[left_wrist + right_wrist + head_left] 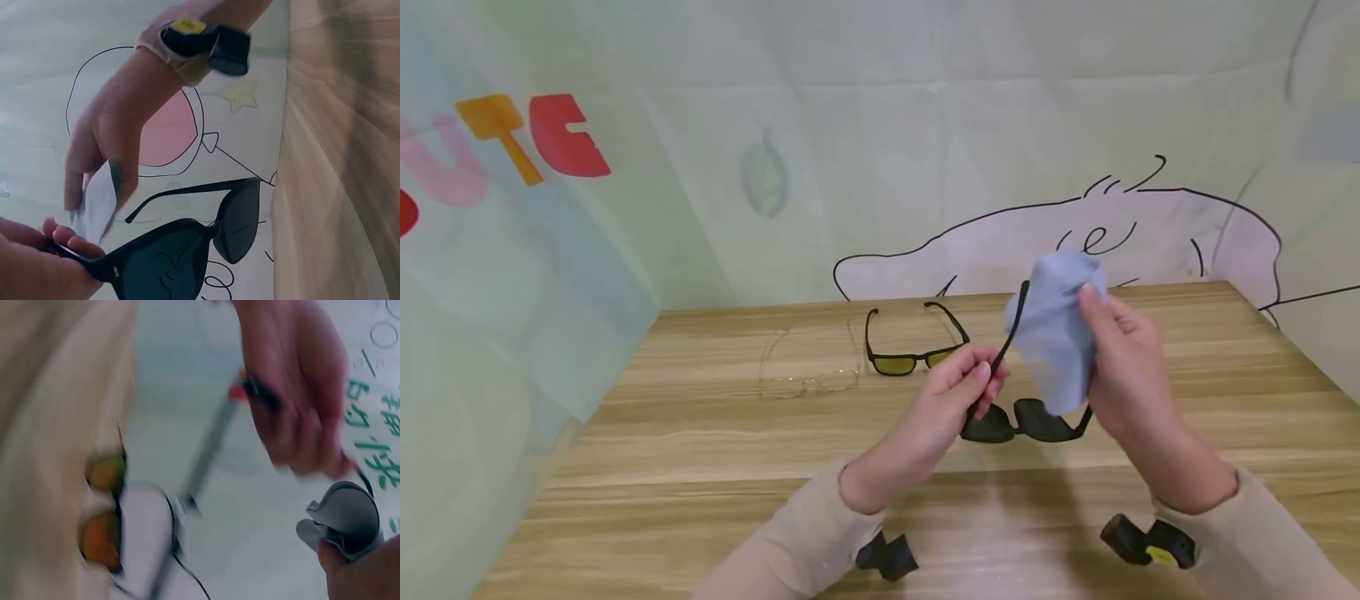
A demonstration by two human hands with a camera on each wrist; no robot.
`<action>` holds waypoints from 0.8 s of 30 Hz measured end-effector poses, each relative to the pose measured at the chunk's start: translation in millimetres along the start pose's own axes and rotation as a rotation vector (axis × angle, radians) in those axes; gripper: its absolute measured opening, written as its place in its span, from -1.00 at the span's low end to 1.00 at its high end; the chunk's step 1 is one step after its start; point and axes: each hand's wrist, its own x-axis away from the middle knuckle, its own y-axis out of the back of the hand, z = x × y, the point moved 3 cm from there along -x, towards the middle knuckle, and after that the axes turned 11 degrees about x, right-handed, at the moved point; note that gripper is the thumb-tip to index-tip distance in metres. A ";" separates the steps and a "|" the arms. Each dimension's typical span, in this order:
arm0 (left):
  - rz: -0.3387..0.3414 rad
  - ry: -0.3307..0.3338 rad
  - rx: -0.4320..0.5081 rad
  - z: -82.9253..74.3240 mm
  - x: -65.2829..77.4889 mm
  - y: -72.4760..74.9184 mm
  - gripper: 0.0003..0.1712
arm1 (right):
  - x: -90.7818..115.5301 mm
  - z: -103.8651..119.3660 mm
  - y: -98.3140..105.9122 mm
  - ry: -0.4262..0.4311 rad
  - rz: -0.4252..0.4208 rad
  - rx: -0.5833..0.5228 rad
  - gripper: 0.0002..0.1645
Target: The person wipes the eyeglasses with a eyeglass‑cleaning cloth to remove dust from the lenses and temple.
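My left hand (928, 425) grips a pair of black sunglasses (1043, 423) by one temple, near the hinge. The dark lenses hang over the table, and the other temple extends free in the left wrist view. A light blue cleaning cloth (1060, 325) is pinched between thumb and fingers of my right hand (1131, 387), just beside the held temple. In the left wrist view the cloth (97, 203) is folded over in the right hand, behind the gripped temple. From the right wrist, the cloth (347, 519) looks curled round, close to the left fingers.
Black-framed glasses with yellow lenses (895, 366) rest on the wooden table (700, 450), behind the left hand. Left of them lie thin wire-framed glasses (803, 383) with clear lenses. A printed fabric backdrop (850, 167) rises at the table's far edge and left side.
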 end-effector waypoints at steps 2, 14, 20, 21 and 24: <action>0.004 -0.017 -0.015 0.5 -0.6 -0.6 -0.74 | 9.5 -13.5 -8.7 -0.104 0.229 0.007 -0.68; -0.130 -0.050 0.036 1.3 -1.1 9.7 -0.82 | 22.7 -14.9 -14.5 0.184 0.838 -0.006 -0.41; -0.198 -0.063 0.017 5.3 -3.5 13.3 -0.90 | 22.7 -13.7 -21.5 0.157 0.479 0.343 -0.55; -0.206 -0.072 0.003 6.1 -3.9 13.5 -0.89 | 22.6 -13.9 -23.0 0.142 0.423 0.358 -0.58; -0.205 -0.094 -0.066 7.7 -3.9 13.9 -0.83 | 21.4 -15.5 -24.3 0.119 0.334 0.320 -0.70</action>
